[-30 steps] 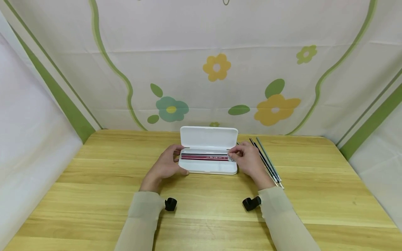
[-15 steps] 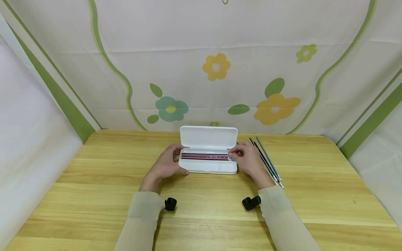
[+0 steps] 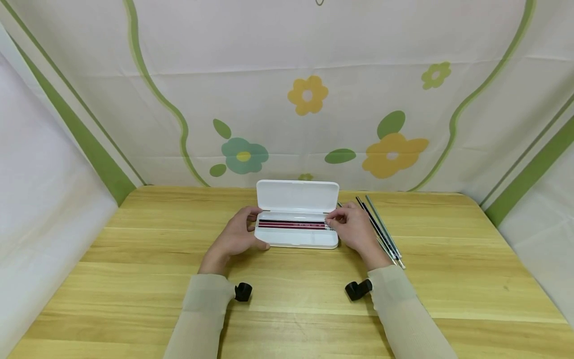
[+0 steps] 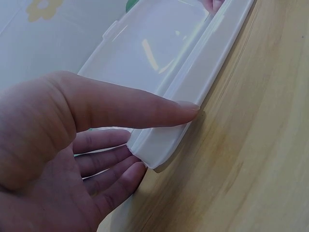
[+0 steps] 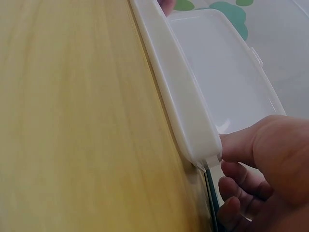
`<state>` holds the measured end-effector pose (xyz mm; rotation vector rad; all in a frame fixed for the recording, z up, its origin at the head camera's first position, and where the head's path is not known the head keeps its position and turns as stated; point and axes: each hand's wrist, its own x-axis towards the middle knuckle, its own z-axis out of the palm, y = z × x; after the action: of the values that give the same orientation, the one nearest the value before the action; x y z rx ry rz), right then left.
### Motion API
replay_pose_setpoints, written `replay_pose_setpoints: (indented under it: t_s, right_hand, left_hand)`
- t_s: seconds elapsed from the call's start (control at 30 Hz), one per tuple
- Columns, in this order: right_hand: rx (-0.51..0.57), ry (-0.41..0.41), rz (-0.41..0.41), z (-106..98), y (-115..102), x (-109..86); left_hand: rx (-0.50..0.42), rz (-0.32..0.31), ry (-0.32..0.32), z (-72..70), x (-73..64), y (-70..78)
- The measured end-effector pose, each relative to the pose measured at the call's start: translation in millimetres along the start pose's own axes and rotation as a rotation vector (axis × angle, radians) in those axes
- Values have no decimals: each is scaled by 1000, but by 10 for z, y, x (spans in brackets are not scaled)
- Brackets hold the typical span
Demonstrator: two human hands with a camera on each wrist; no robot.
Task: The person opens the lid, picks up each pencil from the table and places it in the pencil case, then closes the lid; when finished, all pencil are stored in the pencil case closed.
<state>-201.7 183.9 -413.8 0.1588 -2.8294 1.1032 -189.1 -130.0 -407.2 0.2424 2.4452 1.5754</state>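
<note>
A white pencil case (image 3: 297, 242) lies on the table with its lid (image 3: 297, 196) raised. Several pencils (image 3: 291, 225), red and dark, lie lengthwise inside, side by side. My left hand (image 3: 236, 234) holds the case's left end; in the left wrist view its thumb crosses the front wall and the fingers stand at the end. My right hand (image 3: 353, 227) reaches over the right end, thumb and forefinger pinching at the pale end of a pencil. From the right wrist camera, the front wall (image 5: 178, 87) hides the pencils and the fingertips.
Several loose pencils (image 3: 381, 227), dark and grey-green with pale ends, lie slanted on the wooden table (image 3: 296, 309), right of the case and partly under my right hand. A flower-patterned curtain (image 3: 269, 99) hangs close behind the case.
Inside the case the dark pencil has come closer to the red ones, and the red ones have turned slightly. Both hands stay in nearly the same place.
</note>
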Motion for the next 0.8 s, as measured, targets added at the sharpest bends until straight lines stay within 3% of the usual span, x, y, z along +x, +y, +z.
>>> replay_pose_setpoints:
  t_s: [0.53,0.8]
  right_hand:
    - [48,13,-12,-28,32,3]
    - [96,29,-8,-159,-55,-21]
  left_hand:
    - [3,0,3,0,0,3]
    - [-2,3,1,-4,-2,-6]
